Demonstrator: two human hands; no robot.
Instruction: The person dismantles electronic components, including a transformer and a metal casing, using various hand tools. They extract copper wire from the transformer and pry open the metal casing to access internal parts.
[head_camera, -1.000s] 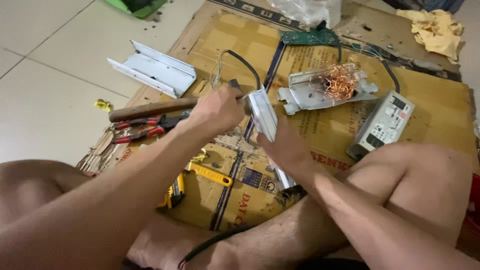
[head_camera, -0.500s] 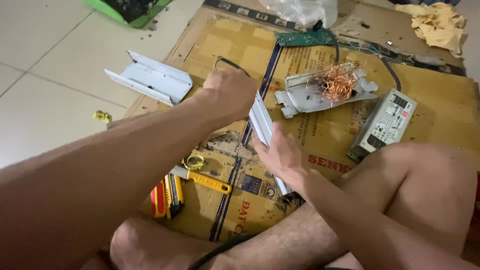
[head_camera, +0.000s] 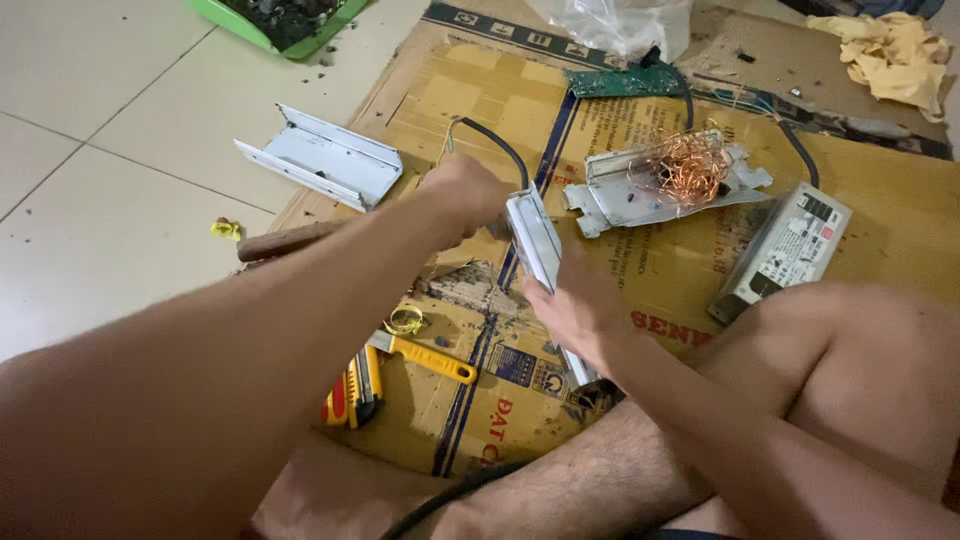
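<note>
A long white metal driver box (head_camera: 537, 245) stands tilted on the cardboard sheet (head_camera: 470, 100). My right hand (head_camera: 572, 312) grips the box around its middle from the right. My left hand (head_camera: 466, 190) is closed at the box's far end, where a black cable (head_camera: 495, 142) comes out; what its fingers hold is hidden. A wooden tool handle (head_camera: 285, 240) lies just left of my left arm.
An open metal tray with a tangle of copper wire (head_camera: 690, 165) lies right of the box, another white driver (head_camera: 785, 250) beyond it. A white metal cover (head_camera: 325, 158), yellow-handled tools (head_camera: 425, 355), a green circuit board (head_camera: 625, 82), a green tray (head_camera: 285, 20) and yellow rags (head_camera: 890, 50) surround them.
My left hand has moved from the wooden-handled tool up to the far end of the box. The view has shifted slightly; my right hand keeps its grip on the box.
</note>
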